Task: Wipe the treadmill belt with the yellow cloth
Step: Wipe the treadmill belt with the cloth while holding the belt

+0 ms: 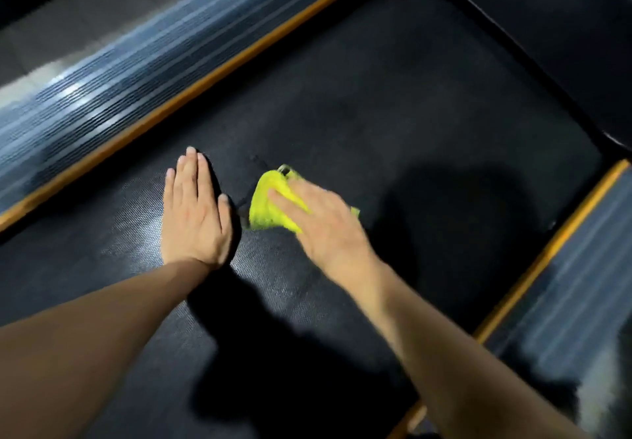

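The black textured treadmill belt (393, 96) fills the middle of the head view, running diagonally. A bunched yellow cloth (268, 204) lies on the belt near its centre. My right hand (325, 223) presses flat on top of the cloth, fingers spread over it, blurred by motion. My left hand (195, 213) rests palm down on the belt just left of the cloth, fingers together and straight, holding nothing. Part of the cloth is hidden under my right hand.
A ribbed grey side rail (113, 72) with an orange edge strip (205, 83) runs along the belt's left. A matching rail (578, 288) with an orange strip borders the right. A black motor cover (547, 28) closes the belt's far end.
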Motion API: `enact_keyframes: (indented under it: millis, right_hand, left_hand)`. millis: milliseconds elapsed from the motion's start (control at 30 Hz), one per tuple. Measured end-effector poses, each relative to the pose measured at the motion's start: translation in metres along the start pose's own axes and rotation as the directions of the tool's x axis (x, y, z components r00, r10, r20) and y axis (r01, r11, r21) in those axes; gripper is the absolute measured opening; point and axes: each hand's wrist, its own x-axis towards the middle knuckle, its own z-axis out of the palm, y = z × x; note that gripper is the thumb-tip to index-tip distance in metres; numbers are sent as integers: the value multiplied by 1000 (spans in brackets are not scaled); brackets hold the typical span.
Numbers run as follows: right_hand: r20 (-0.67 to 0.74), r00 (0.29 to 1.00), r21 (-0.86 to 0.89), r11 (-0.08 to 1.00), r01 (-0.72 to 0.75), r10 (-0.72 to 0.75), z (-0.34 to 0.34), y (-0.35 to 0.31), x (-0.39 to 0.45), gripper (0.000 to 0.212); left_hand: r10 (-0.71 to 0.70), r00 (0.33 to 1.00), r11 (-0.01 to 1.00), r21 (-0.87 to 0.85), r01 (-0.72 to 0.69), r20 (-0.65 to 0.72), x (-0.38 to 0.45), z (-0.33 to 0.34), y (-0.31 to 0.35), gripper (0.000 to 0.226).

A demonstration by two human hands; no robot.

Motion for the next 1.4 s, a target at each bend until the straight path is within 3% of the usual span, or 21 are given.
enact_keyframes:
  millis: [33,100,167,200,267,333,400,500,567,633,700,800,1033,1200,1333,1400]
  right_hand:
    - [-86,996,-13,1000,-9,8,-7,24,7,52]
    - [-205,950,-25,969,-247,237,-32,81,18,47]
    - [-199,807,-18,822,-570,555,-47,115,9,64]
    - [-210,776,-17,792,-611,594,-45,113,3,69]
    - [-148,792,96,806,-584,592,-29,70,-12,60]
    - [-42,896,139,890,-434,443,-11,8,-43,54]
    - [44,978,71,975,-209,206,-8,-33,-73,62]
    - [45,999,-92,996,14,-9,-10,-1,-74,58]
    - [-26,997,-152,985,-77,73,-23,44,-62,54]
    - [-86,929,-140,919,-370,360,-45,94,-56,66]
    - [-69,878,-151,864,-479,474,-63,126,-58,74]
    - [-54,917,-112,910,-399,396,-61,134,-63,73]
    - [-125,927,-73,929,-364,354,-50,144,-68,71]
    - [-168,940,-85,945,-315,298,-46,148,-66,68]
    - [-163,945,-88,950,-300,283,-44,152,-62,65]
    - [-146,939,-93,941,-325,310,-43,150,-65,65]
  left_hand:
    - [-3,1000,1000,-4,3,-3,0,1,1,68]
    - [-10,1000,1000,-1,10,-19,-1,1,2,69]
    - [-3,1000,1000,-5,3,-23,-1,1,4,69]
    - [-1,1000,1000,-6,1,-27,0,1,5,69]
    - [-3,999,1000,-11,2,-32,0,-1,6,69]
    - [0,999,1000,-27,-1,-34,0,-1,5,69]
    - [10,999,999,-38,-11,-49,-1,0,4,69]
    - [11,999,999,-40,-13,-50,-1,0,3,69]
    - [6,999,999,-39,-8,-52,-1,1,3,69]
    - [-1,999,999,-33,-1,-52,-2,2,2,68]
    - [2,998,1000,-24,-3,-59,-2,4,3,68]
    - [-10,998,1000,-27,9,-67,1,6,4,68]
    - [-14,993,1000,26,18,-114,0,6,2,69]
    - [-131,971,969,181,168,-201,-12,6,18,63]
    - [-287,940,956,2,293,-183,-43,3,52,57]
    - [-233,963,973,-42,229,-137,-77,8,73,65]
